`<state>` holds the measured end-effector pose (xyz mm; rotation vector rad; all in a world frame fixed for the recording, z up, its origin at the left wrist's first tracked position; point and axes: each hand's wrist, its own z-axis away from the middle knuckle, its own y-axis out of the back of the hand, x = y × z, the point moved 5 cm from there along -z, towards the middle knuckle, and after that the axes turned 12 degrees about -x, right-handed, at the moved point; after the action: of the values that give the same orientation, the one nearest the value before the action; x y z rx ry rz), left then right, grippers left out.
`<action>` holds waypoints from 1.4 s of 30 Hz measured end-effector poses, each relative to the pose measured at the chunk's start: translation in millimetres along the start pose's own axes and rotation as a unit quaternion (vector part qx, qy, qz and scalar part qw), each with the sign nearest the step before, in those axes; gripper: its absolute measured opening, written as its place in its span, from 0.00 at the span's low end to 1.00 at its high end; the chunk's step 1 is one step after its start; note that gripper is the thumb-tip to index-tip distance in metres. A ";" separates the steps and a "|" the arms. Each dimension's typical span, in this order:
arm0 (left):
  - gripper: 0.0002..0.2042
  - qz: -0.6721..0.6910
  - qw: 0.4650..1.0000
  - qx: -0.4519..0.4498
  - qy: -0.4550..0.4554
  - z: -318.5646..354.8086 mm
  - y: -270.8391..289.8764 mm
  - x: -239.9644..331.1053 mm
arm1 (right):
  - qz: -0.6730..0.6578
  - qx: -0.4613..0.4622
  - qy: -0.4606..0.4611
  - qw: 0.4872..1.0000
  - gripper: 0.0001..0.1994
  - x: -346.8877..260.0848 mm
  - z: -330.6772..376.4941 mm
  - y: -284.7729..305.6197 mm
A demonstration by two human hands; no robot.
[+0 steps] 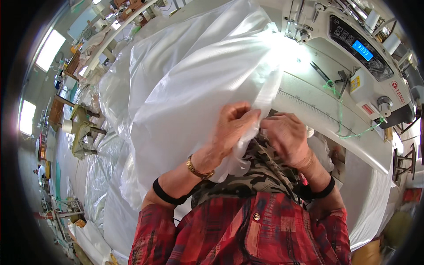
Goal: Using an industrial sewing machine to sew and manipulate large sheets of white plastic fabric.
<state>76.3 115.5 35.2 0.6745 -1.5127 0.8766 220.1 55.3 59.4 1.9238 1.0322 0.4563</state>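
Note:
A large white plastic sheet (185, 92) spreads over the left of the sewing table and drops toward my lap. Its edge runs down from the lit needle area to my hands. My left hand (234, 128) is closed on this edge, thumb and fingers pinching it. Close beside it, my right hand (286, 138) is curled, its fingertips at the sheet's edge; motion blurs them, and what they hold is hidden. Beyond my hands stands a white sewing machine (360, 53) with a glowing blue display, its lamp shining on the sheet's far end.
Thread snips (319, 70) lie on the machine bed (309, 90), near a loose green thread (341, 110). A ruler scale (304, 101) runs along the bed. A wooden stool (81, 128) and heaps of clear plastic (104, 163) are at the left.

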 end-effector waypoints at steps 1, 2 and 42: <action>0.09 -0.107 0.994 -0.008 -0.020 -0.8 8.3 7.8 | -0.147 0.059 -0.147 0.976 0.14 12.8 8.0 4.3; 0.10 -0.170 0.983 0.004 -0.064 -2.0 16.9 19.4 | -0.287 0.120 -0.284 0.907 0.11 25.8 18.9 2.1; 0.08 0.049 0.976 -0.065 0.201 9.8 28.4 -82.6 | -0.062 -0.235 0.112 0.964 0.09 58.3 -17.3 -44.2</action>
<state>58.4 117.1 -50.8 0.3045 -1.2316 0.9156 221.8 123.3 27.2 1.4001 1.0676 0.7833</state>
